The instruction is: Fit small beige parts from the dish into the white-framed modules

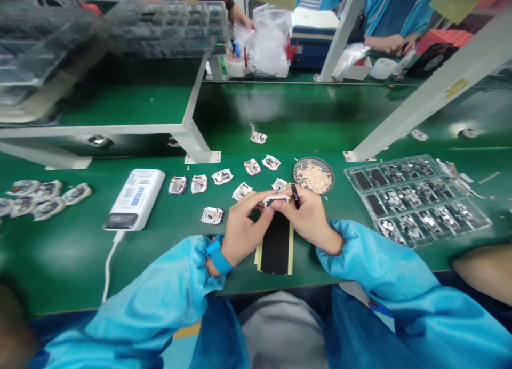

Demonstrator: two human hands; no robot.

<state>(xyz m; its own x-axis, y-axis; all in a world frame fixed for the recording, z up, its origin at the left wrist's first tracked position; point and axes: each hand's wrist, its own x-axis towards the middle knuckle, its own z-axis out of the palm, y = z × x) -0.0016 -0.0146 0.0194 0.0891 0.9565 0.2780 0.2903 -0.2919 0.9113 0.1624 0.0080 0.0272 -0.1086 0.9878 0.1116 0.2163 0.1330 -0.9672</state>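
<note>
Between my fingertips is a white smartwatch case (276,200) with dark parts inside. My left hand (245,227) is closed on its left side, thumb in front. My right hand (309,218) grips the other side, and a slim black tool (295,196) with pale lettering stands between its fingers; the tool's tip is hidden. Below both hands lies a black sheet (276,247) with yellowish edges. Other open watch cases (242,191) are spread just beyond and to the left. A round dish (313,175) of small beige pieces sits behind my right hand.
A white power bank (136,199) with a cable lies at left, near a cluster of watch cases (48,208). At right is a clear compartment tray (416,198) of small parts. Shelf posts (200,142) rise behind. Co-workers' hands (394,42) show across the bench.
</note>
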